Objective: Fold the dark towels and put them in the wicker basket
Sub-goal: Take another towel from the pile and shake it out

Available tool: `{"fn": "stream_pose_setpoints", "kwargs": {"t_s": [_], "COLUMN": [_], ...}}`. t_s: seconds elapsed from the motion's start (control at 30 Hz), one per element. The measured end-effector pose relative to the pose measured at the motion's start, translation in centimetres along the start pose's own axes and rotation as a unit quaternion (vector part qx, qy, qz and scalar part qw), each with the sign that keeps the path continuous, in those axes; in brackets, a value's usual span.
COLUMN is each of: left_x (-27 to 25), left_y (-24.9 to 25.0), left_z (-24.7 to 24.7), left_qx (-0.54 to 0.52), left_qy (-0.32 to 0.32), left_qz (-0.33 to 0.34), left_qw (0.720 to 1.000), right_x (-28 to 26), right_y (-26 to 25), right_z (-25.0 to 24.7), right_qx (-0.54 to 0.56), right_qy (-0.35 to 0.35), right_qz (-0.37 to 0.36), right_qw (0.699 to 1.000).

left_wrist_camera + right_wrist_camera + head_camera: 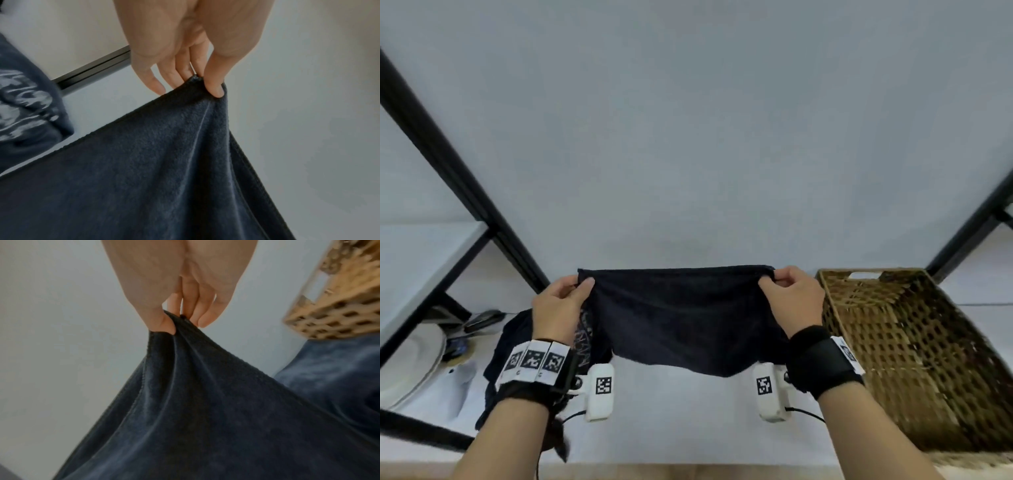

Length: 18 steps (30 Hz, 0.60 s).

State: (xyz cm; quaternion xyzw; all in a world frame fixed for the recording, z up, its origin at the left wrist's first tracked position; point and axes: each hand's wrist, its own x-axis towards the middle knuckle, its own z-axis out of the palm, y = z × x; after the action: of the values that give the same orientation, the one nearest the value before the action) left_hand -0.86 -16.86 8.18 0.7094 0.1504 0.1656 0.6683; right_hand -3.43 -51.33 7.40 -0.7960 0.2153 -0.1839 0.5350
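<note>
Both hands pinch a dark towel by its top corners, left hand and right hand, spread at lower centre above the tabletop. The wicker basket stands at lower right; a dark printed cloth lies lower left.

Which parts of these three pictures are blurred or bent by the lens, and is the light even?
Head view: soft, even light; the black frame bars lean outward from wide-angle distortion; the brown wicker basket smears toward the near edge. Left wrist view: the dark navy towel is fairly sharp, the printed dark cloth blurred. Right wrist view: basket and towel are both blurred.
</note>
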Motion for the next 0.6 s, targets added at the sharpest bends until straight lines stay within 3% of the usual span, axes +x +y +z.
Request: {"fn": "stream_pose_setpoints", "kwargs": {"t_s": [0.2,0.37,0.6], "left_x": [3.2,4.5,6.2], "left_y": [13.5,23.3,31.3], "left_z": [-1.7,-3.2,-5.3], "left_qx": [0.031,0.074,-0.03], "left_qy": [0.013,-0.002,-0.069], "left_qz": [0.154,0.234,0.248], "left_qw": [0.988,0.969,0.966], "right_x": [3.7,5.0,6.0], "right_y": [-11.5,-21.1,-29.4], "right_z": [-5.2,-9.0,-11.8], "right_qx": [0.008,0.014,0.078], "right_qy": [0.002,0.015,0.047], "right_qz": [-0.145,-0.248,-0.295], "right_qw": [0.989,0.969,0.951]}}
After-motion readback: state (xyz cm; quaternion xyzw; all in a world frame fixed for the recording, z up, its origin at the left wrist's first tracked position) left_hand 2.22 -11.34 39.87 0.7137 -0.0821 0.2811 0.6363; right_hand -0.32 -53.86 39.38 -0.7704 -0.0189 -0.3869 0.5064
